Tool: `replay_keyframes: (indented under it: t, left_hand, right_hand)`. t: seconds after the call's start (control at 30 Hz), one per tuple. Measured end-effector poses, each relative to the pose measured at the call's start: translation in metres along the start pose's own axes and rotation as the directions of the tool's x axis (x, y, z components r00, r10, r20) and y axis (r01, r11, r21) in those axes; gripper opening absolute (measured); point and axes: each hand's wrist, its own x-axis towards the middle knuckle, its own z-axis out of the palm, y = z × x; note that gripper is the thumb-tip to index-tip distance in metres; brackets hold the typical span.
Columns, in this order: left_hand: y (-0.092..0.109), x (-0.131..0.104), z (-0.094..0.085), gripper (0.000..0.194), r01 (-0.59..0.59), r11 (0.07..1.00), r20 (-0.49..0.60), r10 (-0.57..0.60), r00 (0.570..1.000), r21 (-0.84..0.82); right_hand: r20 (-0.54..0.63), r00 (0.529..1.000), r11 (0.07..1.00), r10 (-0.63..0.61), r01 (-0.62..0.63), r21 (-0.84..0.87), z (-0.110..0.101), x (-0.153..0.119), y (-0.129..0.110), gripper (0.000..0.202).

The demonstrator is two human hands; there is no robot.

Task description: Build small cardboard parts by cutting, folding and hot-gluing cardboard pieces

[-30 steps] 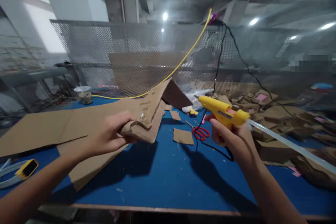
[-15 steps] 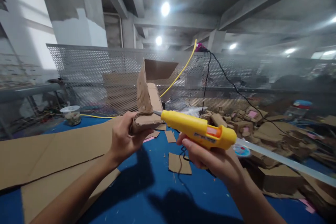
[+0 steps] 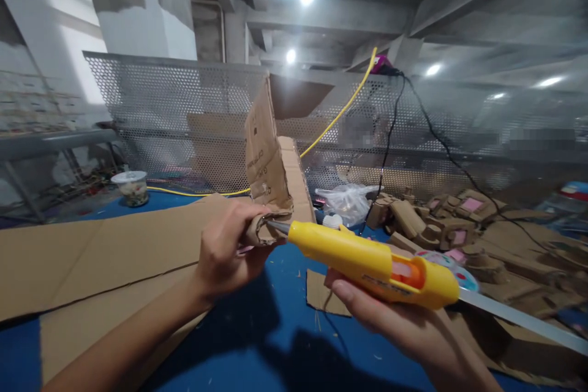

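Note:
My left hand (image 3: 232,248) is closed around the lower, curled end of a folded cardboard piece (image 3: 266,147). Its tall printed panel stands upright, with another panel jutting out at the top. In my right hand (image 3: 390,318) is a yellow hot glue gun (image 3: 349,257), pointing left. The gun's metal nozzle reaches the curled cardboard edge beside my left fingers; whether it touches is hard to tell. A long clear glue stick (image 3: 519,312) sticks out of the gun's back. My right fingers under the gun are partly hidden.
Large flat cardboard sheets (image 3: 114,251) cover the left of the blue table (image 3: 248,343). A small cardboard square (image 3: 319,291) lies under the gun. Cut cardboard parts (image 3: 482,233) pile up on the right. Behind are a plastic tub (image 3: 131,187), a clear bag (image 3: 346,202) and a perforated metal screen (image 3: 160,116).
The cardboard piece has turned, so its printed panel now faces me more. The glue gun has shifted slightly down and right, its nozzle still at the curled edge. The camera view has moved too.

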Motion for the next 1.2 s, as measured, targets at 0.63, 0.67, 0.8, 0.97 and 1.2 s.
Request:
replay_keyframes:
  t: [0.63, 0.67, 0.8, 0.97, 1.2]
  left_hand:
    - [0.003, -0.0053, -0.0051, 0.029, 0.015, 1.0, 0.018, -0.016, 1.0, 0.018]
    - [0.0031, -0.005, -0.0049, 0.029, 0.017, 1.0, 0.017, -0.017, 1.0, 0.017]
    - [0.0038, -0.0036, -0.0043, 0.027, 0.003, 1.0, 0.008, -0.003, 1.0, 0.027]
    - [0.0045, -0.0029, -0.0043, 0.029, 0.022, 1.0, -0.002, -0.022, 1.0, 0.01]
    - [0.0052, -0.0026, -0.0068, 0.031, 0.014, 1.0, -0.003, -0.014, 1.0, 0.013]
  right_hand:
    - [-0.068, 0.997, 0.978, -0.031, 0.016, -0.208, 0.0003, -0.0068, 0.0026, 0.021]
    - [-0.071, 0.997, 0.978, -0.031, 0.015, -0.21, 0.0002, -0.0069, 0.0029, 0.021]
    - [-0.052, 0.997, 0.975, -0.058, 0.045, -0.217, -0.0018, -0.0065, 0.0035, 0.025]
    - [-0.031, 0.999, 0.978, -0.031, 0.024, -0.206, -0.0053, -0.0055, 0.003, 0.024]
    - [-0.016, 0.997, 0.986, 0.074, -0.076, -0.151, -0.0064, -0.0059, 0.0039, 0.023]
